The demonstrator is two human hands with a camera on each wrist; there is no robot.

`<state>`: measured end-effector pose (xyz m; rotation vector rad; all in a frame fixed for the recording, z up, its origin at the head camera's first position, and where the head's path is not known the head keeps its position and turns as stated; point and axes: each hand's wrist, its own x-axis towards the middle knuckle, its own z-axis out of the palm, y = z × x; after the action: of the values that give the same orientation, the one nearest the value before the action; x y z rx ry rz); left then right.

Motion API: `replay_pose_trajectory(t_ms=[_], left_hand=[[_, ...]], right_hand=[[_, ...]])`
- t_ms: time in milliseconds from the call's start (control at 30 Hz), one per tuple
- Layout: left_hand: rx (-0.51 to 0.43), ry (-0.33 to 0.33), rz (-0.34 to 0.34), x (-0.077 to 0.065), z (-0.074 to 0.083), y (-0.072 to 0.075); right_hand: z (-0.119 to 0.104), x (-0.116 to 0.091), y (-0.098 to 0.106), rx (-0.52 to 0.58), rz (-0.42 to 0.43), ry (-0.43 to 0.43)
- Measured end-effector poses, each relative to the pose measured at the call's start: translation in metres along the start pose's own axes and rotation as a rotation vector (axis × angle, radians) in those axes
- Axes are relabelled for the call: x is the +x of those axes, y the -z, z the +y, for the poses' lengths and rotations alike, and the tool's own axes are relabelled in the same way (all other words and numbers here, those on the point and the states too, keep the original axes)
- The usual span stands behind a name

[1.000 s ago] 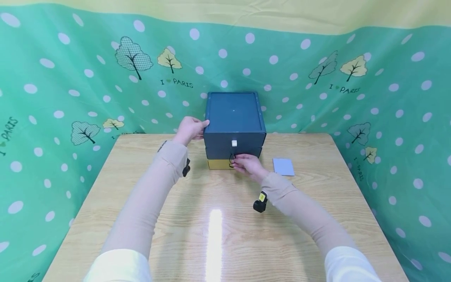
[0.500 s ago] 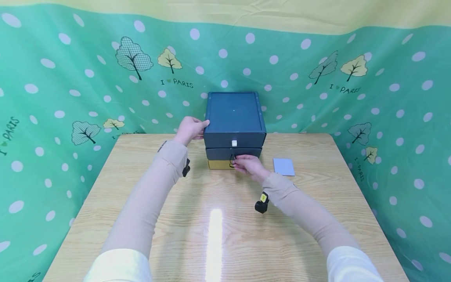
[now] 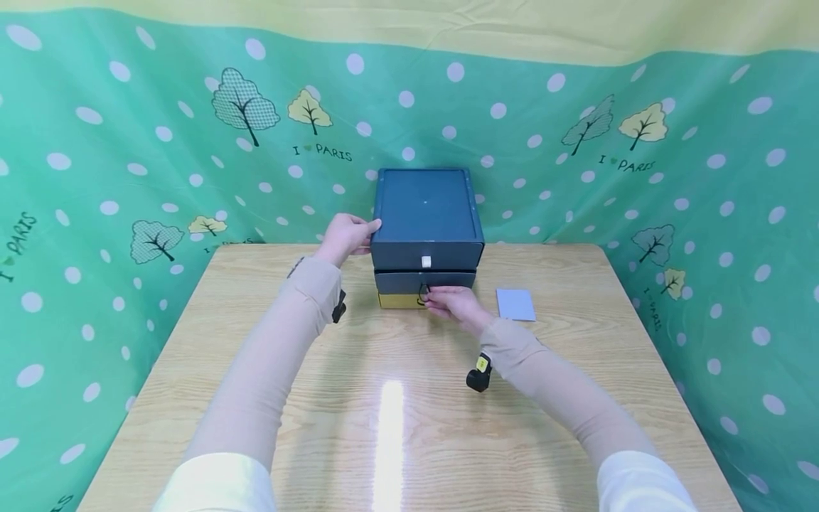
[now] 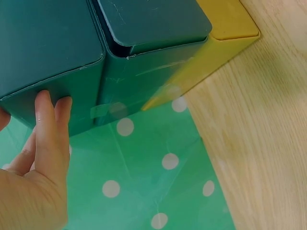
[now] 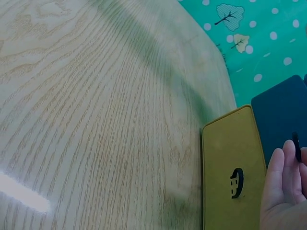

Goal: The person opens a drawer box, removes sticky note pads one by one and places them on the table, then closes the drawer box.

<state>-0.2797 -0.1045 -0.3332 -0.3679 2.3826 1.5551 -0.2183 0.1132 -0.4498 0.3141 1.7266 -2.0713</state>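
A stacked drawer box (image 3: 425, 203) stands at the back of the table, dark blue above a yellow bottom drawer (image 3: 392, 301). My left hand (image 3: 348, 235) rests on its left side, thumb at the top edge; straight fingers (image 4: 46, 124) press the side wall in the left wrist view. My right hand (image 3: 459, 304) pinches the black loop pull (image 5: 296, 146) of the dark blue middle drawer (image 3: 393, 282). That drawer front (image 4: 156, 21) juts slightly from its casing, leaving a narrow dark gap. The top drawer has a white knob (image 3: 426, 262). Another black pull (image 5: 237, 183) sits on the yellow front.
A pale blue square (image 3: 515, 304) lies flat on the wooden table (image 3: 307, 412), right of the box. Green polka-dot cloth (image 3: 537, 142) hangs behind and at both sides. A small black camera (image 3: 478, 373) hangs by the right wrist.
The middle drawer front has slid slightly outward, toward the person, with the right hand on its pull. The left hand stays in place on the box.
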Motion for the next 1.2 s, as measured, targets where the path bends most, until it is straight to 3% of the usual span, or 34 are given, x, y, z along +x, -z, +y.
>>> replay_pose_trajectory(t_ms=[1200], left_hand=[[-0.03,0.0,-0.01,-0.0011,-0.0009,-0.0004]], right_hand=[[0.0045,-0.0092,0.0036,-0.079,-0.029,0.024]])
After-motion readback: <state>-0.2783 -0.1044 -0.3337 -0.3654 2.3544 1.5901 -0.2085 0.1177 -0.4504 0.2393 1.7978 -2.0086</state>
